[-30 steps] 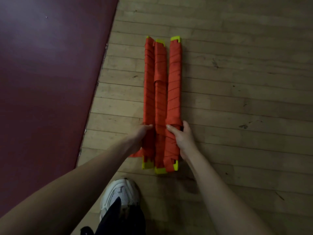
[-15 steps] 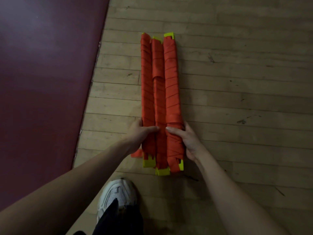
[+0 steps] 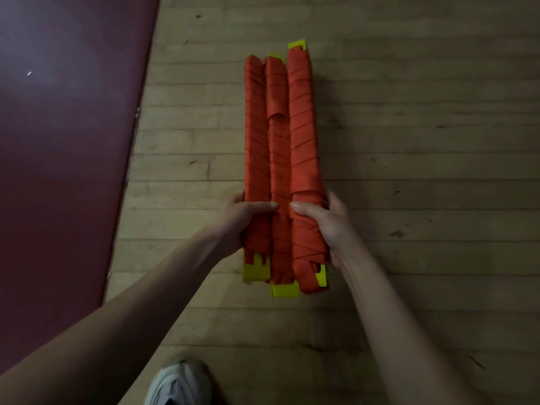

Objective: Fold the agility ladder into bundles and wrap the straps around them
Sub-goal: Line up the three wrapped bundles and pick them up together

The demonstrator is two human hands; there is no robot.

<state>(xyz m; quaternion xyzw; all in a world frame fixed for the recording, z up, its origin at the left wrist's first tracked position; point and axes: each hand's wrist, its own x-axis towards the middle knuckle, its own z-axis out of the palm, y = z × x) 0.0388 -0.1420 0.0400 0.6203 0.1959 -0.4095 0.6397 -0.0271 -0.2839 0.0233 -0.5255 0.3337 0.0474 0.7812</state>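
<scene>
Side by side on the wooden floor [image 3: 409, 171], just right of the dark red mat's [image 3: 64, 141] edge: three agility ladder bundles [image 3: 279, 159], orange straps [image 3: 302, 135] wound over yellow rungs [image 3: 285, 289]. Clasped from both flanks towards the near end, left hand [image 3: 239, 220] round the outer left bundle, right hand [image 3: 324, 226] round the outer right, thumbs across the tops. Probably light, stiff lengthwise, soft-skinned; best squeezed together mid-wrap, clear of the slack strap loops.

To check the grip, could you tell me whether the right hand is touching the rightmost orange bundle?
Touching. The head view shows the right hand curled round the rightmost bundle.
</scene>
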